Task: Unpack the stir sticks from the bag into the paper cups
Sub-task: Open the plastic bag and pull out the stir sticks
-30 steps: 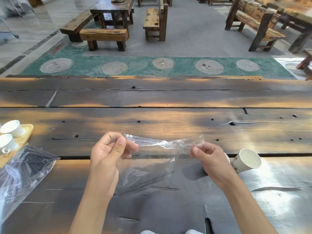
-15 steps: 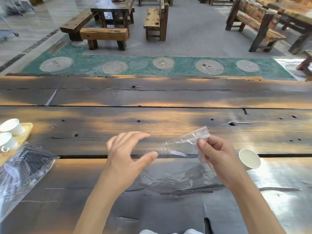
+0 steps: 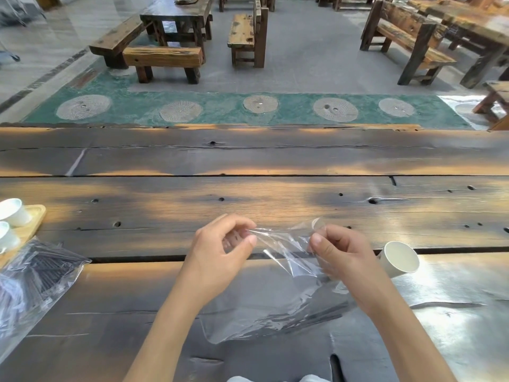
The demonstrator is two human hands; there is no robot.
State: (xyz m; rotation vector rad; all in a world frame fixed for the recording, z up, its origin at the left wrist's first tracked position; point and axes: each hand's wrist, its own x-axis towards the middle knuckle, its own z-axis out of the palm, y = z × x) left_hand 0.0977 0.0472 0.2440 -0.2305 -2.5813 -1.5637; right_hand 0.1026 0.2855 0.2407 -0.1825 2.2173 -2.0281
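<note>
While you work the mouth of the clear bag (image 3: 275,307), keep both pinches close to the rim: your left hand (image 3: 217,257) has thumb and fingers closed on the left edge of the film, your right hand (image 3: 338,255) pinches the right edge, and the opening is stretched between them just above the table (image 3: 248,205). Pull the two layers apart, not along, or the thin film will likely tear or slip. Dark stir sticks (image 3: 319,317) lie in the bag's near end, flat on the wood under your right forearm. Right of that hand, a paper cup (image 3: 399,261) lies tipped on its side, mouth toward you, nothing visible inside; stand it up before loading. Near left, a second bag (image 3: 33,282) holds many more dark sticks. Beyond it, small white cups (image 3: 12,213) sit on a wooden tray (image 3: 34,219); contents not discernible.
</note>
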